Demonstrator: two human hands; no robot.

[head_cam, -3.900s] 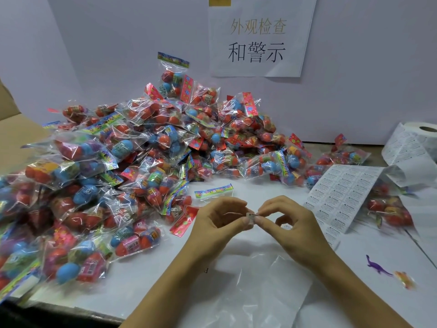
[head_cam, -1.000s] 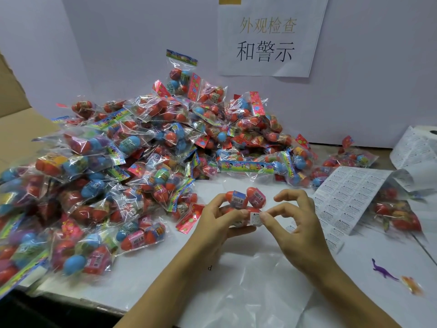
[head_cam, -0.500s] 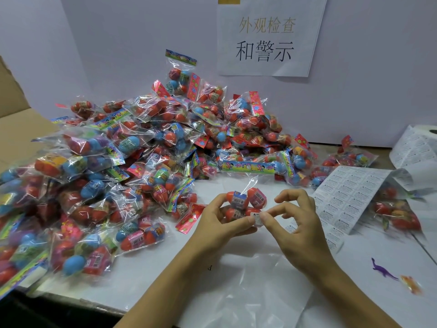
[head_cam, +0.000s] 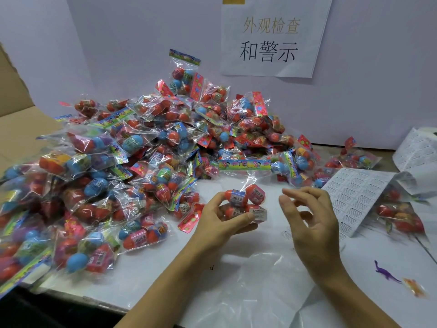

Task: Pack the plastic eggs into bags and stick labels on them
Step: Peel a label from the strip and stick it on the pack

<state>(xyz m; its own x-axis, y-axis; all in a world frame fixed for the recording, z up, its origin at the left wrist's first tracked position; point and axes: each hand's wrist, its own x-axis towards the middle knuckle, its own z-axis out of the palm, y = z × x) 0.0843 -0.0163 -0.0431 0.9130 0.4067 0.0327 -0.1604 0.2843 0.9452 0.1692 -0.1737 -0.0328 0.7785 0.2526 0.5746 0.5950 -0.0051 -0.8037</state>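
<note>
Near the middle of the white table (head_cam: 146, 275), seen from your head camera, your left hand (head_cam: 221, 223) grips a clear bag (head_cam: 244, 202) of orange-red eggs, fingers curled under it and thumb pressed on the near side. A small white label (head_cam: 260, 214) sits on the bag's right face, just beside your thumb tip. The bag's printed header strip (head_cam: 244, 164) stands up at the far end, reaching toward the pile.

Your right hand (head_cam: 309, 223) hangs just right of the bag, not touching it. Its fingers are loosely curled and spread, and it holds nothing.

Across the left and far side of the table lies a big pile (head_cam: 142, 162) of filled bags, with red, blue, green and purple eggs showing through the plastic. A few more filled bags lie at the right, one (head_cam: 399, 218) partly under a label sheet (head_cam: 354, 197) that lies right of your right hand. A label roll (head_cam: 418, 147) stands at the far right edge.

An empty clear bag (head_cam: 260, 292) lies flat on the near side between your forearms. A small purple dinosaur (head_cam: 385, 273) and an orange toy (head_cam: 415, 287), blurred, lie near right. On the far wall hangs a paper sign (head_cam: 274, 36) with Chinese characters. Brown cardboard (head_cam: 19, 129) shows at far left.
</note>
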